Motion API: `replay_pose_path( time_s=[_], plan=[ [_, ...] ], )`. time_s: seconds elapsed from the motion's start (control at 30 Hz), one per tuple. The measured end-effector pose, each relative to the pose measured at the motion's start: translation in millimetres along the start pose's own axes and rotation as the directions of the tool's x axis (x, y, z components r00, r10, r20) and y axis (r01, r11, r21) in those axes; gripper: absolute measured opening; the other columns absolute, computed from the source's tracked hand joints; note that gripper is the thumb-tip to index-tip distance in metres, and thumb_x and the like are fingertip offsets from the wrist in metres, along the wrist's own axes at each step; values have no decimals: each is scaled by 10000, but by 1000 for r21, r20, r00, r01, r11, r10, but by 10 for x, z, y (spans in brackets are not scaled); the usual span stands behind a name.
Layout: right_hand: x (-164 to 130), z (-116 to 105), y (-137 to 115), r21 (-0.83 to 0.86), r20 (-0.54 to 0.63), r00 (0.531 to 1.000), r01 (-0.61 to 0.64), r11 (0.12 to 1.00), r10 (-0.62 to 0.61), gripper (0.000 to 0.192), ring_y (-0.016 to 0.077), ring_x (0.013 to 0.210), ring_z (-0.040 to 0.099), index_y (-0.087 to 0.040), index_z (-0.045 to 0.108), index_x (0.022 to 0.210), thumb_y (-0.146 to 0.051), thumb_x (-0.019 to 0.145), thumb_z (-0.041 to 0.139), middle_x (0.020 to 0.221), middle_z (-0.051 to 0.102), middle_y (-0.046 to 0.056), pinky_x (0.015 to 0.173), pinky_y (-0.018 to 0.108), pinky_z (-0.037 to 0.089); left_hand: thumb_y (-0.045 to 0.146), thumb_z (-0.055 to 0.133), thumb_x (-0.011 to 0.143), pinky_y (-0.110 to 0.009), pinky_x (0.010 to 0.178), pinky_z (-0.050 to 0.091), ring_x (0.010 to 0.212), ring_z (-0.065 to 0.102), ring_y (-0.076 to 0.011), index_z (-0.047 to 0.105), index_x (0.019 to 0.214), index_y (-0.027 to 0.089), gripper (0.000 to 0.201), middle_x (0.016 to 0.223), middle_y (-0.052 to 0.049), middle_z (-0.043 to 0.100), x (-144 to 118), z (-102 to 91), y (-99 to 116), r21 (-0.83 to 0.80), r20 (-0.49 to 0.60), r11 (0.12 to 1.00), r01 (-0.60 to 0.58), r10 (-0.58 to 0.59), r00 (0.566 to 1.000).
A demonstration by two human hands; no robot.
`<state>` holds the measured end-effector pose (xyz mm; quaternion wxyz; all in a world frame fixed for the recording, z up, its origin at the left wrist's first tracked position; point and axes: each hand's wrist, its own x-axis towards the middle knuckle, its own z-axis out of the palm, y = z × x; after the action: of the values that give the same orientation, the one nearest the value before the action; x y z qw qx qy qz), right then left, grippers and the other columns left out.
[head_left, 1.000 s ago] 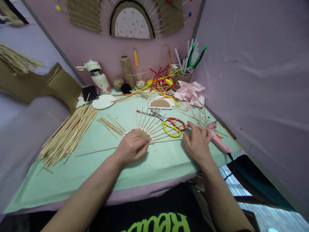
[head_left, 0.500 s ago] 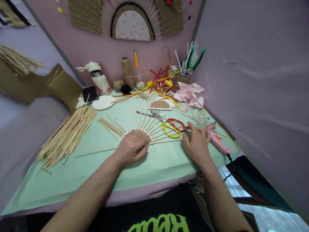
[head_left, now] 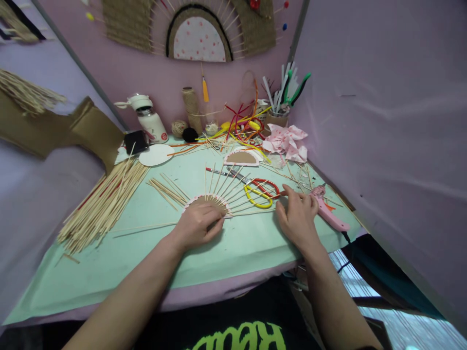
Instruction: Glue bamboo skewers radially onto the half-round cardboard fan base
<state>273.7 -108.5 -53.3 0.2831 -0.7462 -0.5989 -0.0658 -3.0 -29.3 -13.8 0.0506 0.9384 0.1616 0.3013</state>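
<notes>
A small cardboard half-circle with a pink-and-white edge lies on the table, thin wooden sticks fanning out from it. My left hand rests on top with curled fingers, holding it down; thumb and forefinger come together at its right end, and the hand hides its lower part. At the right tips of the sticks is my right hand, fingers apart, its forefinger by the handle of the scissors. Those scissors, red and yellow handled, lie under the sticks. Just right of this hand is a pink glue gun.
A big pile of sticks lies at left, a smaller bundle nearer. Behind are a white oval, a bottle, a twine spool, a second half-circle, crumpled pink cloth and a tool cup.
Both hands and the fanned sticks keep their places. The view has shifted very slightly.
</notes>
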Motion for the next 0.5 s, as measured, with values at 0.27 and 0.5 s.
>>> replay_pose_path(
  time_s=[0.27, 0.5],
  plan=[
    [2, 1, 1, -1, -6, 1000, 3, 1000, -3, 503, 322, 1115, 496, -167, 478, 1405, -341, 936, 427, 1190, 682, 137, 1090, 618, 241, 157, 526, 881, -363, 803, 595, 911, 726, -206, 676, 887, 184, 152, 932, -86, 771, 22, -36, 15, -5, 40, 1000, -23, 24, 999],
    [6, -7, 2, -11, 1, 1000, 3, 1000, -3, 487, 320, 1124, 498, -152, 493, 1382, -373, 957, 406, 1205, 672, 136, 1107, 591, 226, 161, 523, 889, -353, 788, 587, 895, 725, -202, 667, 849, 187, 151, 921, -78, 773, 26, -23, 10, 7, 52, 999, -37, 37, 998]
  ],
)
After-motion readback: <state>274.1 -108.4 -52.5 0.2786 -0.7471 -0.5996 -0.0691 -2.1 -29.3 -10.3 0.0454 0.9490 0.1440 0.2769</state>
